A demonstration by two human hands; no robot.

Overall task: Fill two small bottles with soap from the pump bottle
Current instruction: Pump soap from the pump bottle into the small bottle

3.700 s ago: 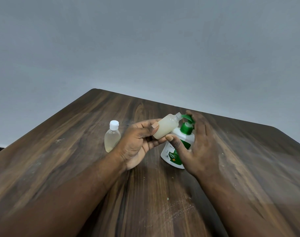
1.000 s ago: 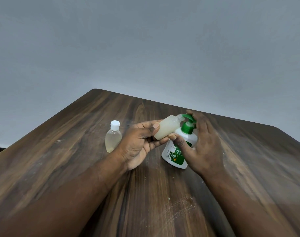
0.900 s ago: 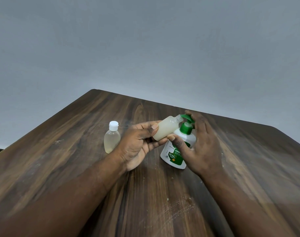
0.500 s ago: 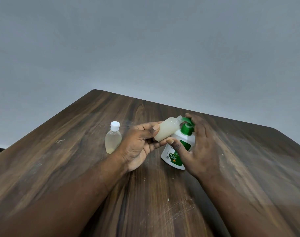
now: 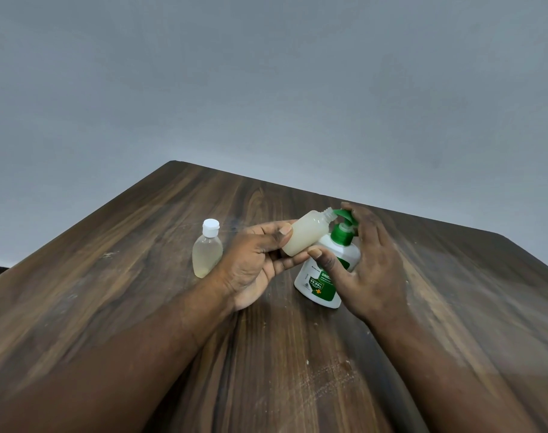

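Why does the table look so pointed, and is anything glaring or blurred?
Head view: the wide-angle lens probably exaggerates the table's perspective; light is soft, without glare; the pump bottle's label is sharp, partly hidden by the right hand.

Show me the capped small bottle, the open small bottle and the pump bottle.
capped small bottle (image 5: 207, 256): head view, on its clear body below the white cap.
open small bottle (image 5: 307, 234): head view, on the middle of its cloudy body.
pump bottle (image 5: 318, 284): head view, on its green front label.
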